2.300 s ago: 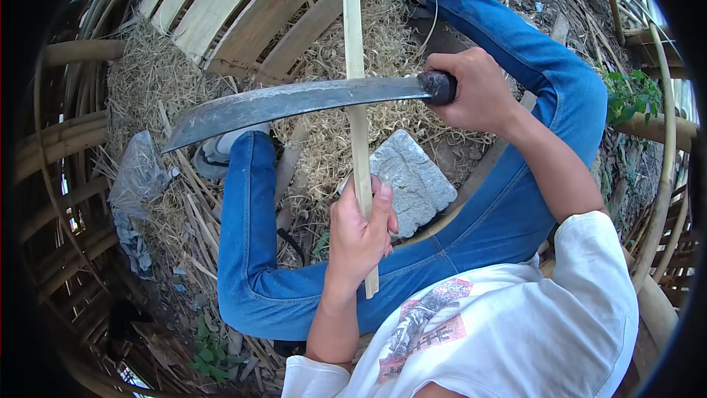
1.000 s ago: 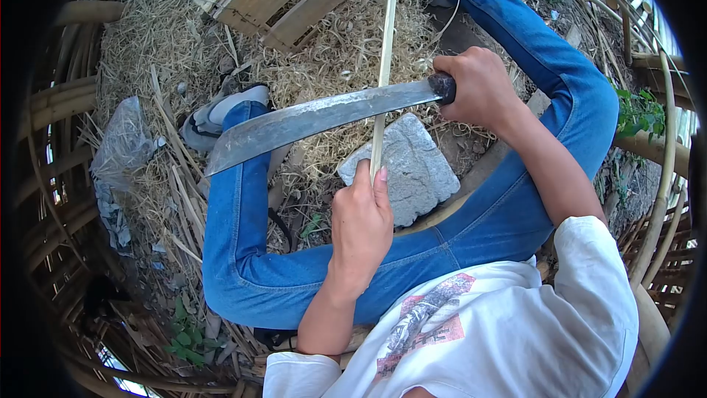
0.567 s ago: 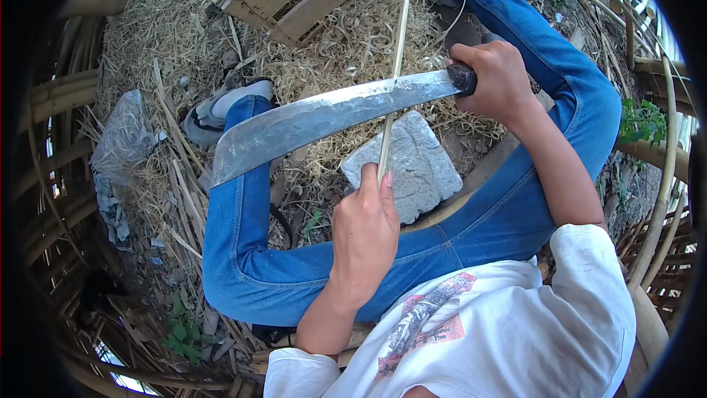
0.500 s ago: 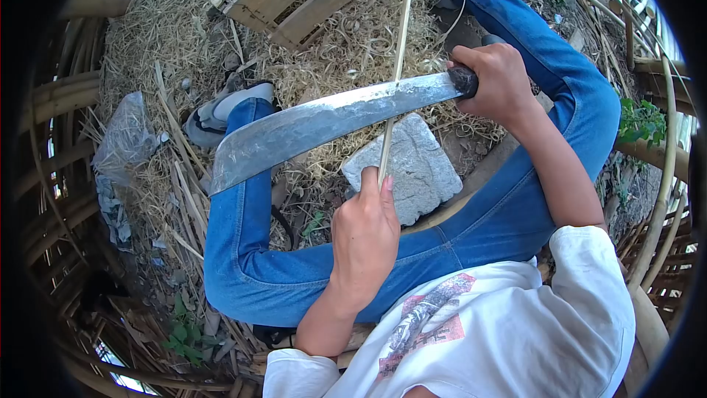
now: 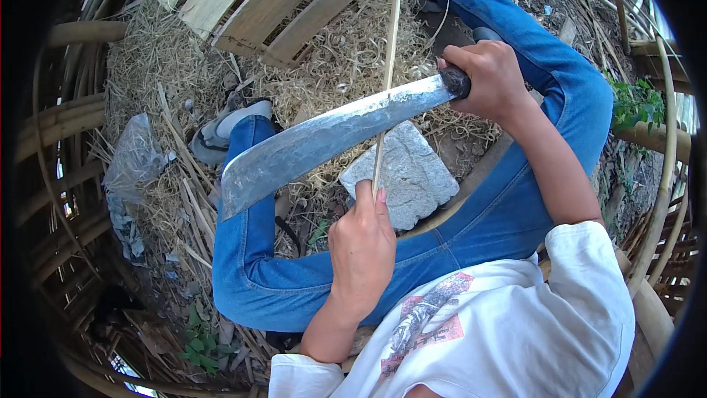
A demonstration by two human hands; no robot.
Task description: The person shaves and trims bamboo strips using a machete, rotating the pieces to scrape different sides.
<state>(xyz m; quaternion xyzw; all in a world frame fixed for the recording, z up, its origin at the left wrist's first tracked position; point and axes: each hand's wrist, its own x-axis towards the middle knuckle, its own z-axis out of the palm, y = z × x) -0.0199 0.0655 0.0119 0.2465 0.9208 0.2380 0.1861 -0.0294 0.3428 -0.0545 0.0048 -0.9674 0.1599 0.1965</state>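
My right hand (image 5: 490, 81) is wrapped round the dark handle of a machete (image 5: 324, 133). Its broad, worn blade reaches down to the left, and the tip is over my left shin. A thin pale strip of bamboo or wood (image 5: 392, 37) passes under the blade, which crosses it near the handle end; whether they touch is hard to tell. The strip's near end is pinched between thumb and fingers of my left hand (image 5: 363, 240). Below the blade, beside my left hand, lies a rough grey stone block (image 5: 405, 173).
Curly shavings (image 5: 342, 59) cover the ground between my feet. A slatted wooden pallet (image 5: 258, 11) stands at the top. At left lie a clear plastic bag (image 5: 136, 155) and loose sticks. Bamboo poles (image 5: 666, 170) fence both sides. My legs in jeans (image 5: 515, 155) bend around the stone.
The machete's tip has swung down a little toward me, so the blade tilts more steeply. Both hands keep their grips, and the view has shifted slightly.
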